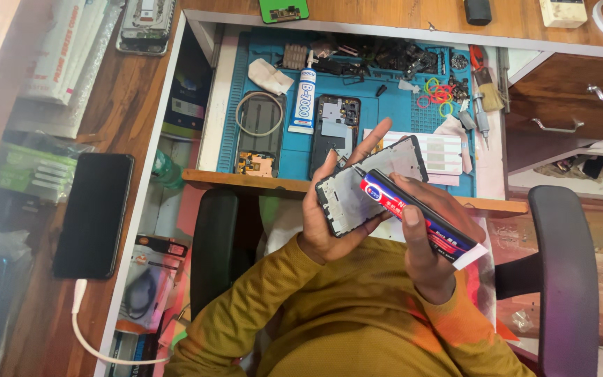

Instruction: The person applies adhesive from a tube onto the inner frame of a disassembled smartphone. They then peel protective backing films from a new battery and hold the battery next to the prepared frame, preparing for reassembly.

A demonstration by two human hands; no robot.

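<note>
Left hand [329, 209] cradles phone frame [371, 185] at centre, fingers curled round edge. Right hand [423, 241] closed on glue tube [413, 213], nozzle at frame's 12 o'clock edge. Risks: over-squeeze floods frame; frame slips toward blue mat [392, 119], 12 o'clock.

Red-blue glue tube [413, 216], blue mat [385, 112]

A red, blue and black glue tube [417, 215] with a coloured label lies across the phone frame [375, 185], gripped by the right hand [423, 244]. A white tube [305, 101] with a blue label lies on the blue mat [392, 115]. A dark phone screen [93, 213] rests on the left desk, cable attached. White long boxes [61, 49] stand at top left, beside green packets [33, 171].
</note>
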